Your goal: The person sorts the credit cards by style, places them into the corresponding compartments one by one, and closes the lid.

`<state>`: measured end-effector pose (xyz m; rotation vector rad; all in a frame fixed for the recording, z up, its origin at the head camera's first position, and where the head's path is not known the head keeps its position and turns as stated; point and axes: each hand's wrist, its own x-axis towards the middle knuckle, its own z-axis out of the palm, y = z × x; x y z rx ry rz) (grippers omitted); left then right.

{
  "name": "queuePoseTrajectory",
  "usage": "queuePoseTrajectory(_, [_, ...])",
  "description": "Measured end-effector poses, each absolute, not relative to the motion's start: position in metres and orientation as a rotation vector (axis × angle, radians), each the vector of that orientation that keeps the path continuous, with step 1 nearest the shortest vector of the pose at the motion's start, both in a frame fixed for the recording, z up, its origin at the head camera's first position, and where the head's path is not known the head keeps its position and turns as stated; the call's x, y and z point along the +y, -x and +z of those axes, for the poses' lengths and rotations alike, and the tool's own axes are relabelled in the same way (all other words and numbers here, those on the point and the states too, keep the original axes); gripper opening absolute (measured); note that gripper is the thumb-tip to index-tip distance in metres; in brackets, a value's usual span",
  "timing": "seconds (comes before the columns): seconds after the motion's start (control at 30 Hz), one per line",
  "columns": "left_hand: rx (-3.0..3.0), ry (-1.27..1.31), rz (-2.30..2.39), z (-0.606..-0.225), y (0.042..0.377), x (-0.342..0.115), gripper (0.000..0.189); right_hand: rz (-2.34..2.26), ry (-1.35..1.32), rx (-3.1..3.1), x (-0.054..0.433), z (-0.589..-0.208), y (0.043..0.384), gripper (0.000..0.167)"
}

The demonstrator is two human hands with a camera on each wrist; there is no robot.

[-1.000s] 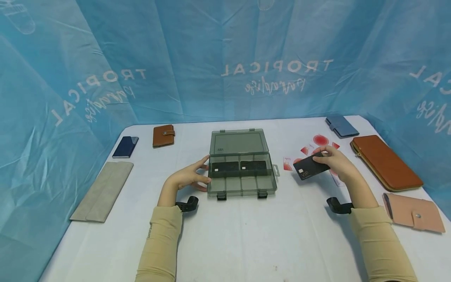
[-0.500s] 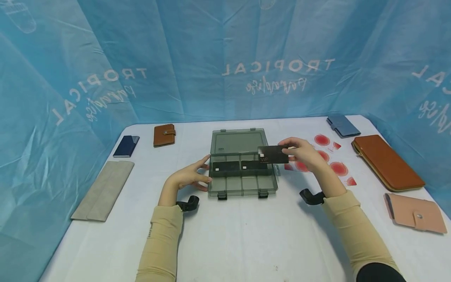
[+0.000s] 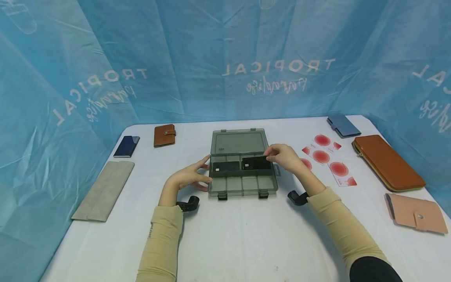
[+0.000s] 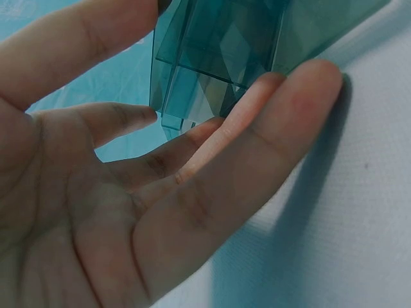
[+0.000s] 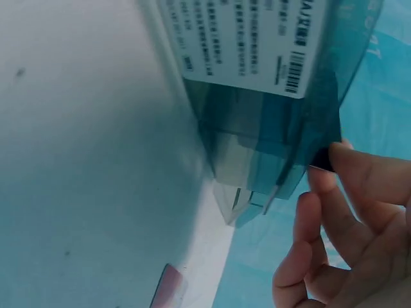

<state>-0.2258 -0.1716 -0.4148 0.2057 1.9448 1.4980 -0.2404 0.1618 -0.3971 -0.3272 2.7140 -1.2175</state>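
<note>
A translucent grey-green compartment box point(image 3: 239, 141) stands on the table with its lid raised at the back. My left hand point(image 3: 188, 176) touches the box's left side, thumb and fingers spread; the left wrist view shows the fingers point(image 4: 302, 96) right at its wall. At the box's back right compartment, my right hand point(image 3: 284, 157) pinches a black card point(image 3: 256, 163) by its right corner. That card is low in the compartment and partly hidden by the box wall. Another black card point(image 3: 226, 167) lies in the back left compartment. A white label point(image 5: 237, 45) shows on the box in the right wrist view.
Several red-and-white cards point(image 3: 321, 157) lie right of the box. Further right are a blue wallet point(image 3: 343, 125), a brown zip wallet point(image 3: 389, 162) and a pink card holder point(image 3: 417, 212). At left are a brown wallet point(image 3: 164, 135), a navy holder point(image 3: 126, 147) and a grey sleeve point(image 3: 103, 191).
My right hand has carried the black card leftward from above the red-and-white cards and lowered it into the box's back right compartment. My left hand stays at the box's left side.
</note>
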Motion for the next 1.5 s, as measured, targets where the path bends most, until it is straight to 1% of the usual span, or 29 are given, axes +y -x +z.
queuePoseTrajectory(0.1, [1.951,-0.21,1.497,-0.415,0.226,-0.172,0.092,-1.133,0.368,2.759,0.16,-0.399,0.24,0.009])
queuePoseTrajectory(0.33, [1.948,-0.219,1.496,-0.416,0.226,-0.173,0.093,-0.953,0.384,2.822,0.156,-0.4,0.24,0.018])
queuePoseTrajectory(0.57, [1.946,-0.22,1.495,-0.416,0.226,-0.174,0.093,-0.958,0.444,2.864,0.162,-0.397,0.237,0.022])
queuePoseTrajectory(0.77, [1.955,-0.219,1.495,-0.415,0.227,-0.172,0.092,-1.162,0.326,2.744,0.186,-0.401,0.242,0.025])
queuePoseTrajectory(0.93, [1.959,-0.212,1.489,-0.415,0.227,-0.171,0.092,-1.234,0.248,2.688,0.211,-0.406,0.246,0.028])
queuePoseTrajectory(1.07, [1.958,-0.213,1.491,-0.415,0.226,-0.172,0.092,-1.179,0.241,2.716,0.231,-0.409,0.248,0.03])
queuePoseTrajectory(1.23, [1.961,-0.212,1.487,-0.415,0.226,-0.172,0.092,-1.086,0.197,2.693,0.251,-0.41,0.247,0.038])
queuePoseTrajectory(1.37, [1.962,-0.211,1.487,-0.415,0.226,-0.171,0.092,-0.961,0.149,2.674,0.262,-0.412,0.247,0.046])
queuePoseTrajectory(1.5, [1.959,-0.215,1.486,-0.415,0.226,-0.172,0.092,-0.811,0.141,2.68,0.269,-0.417,0.249,0.048])
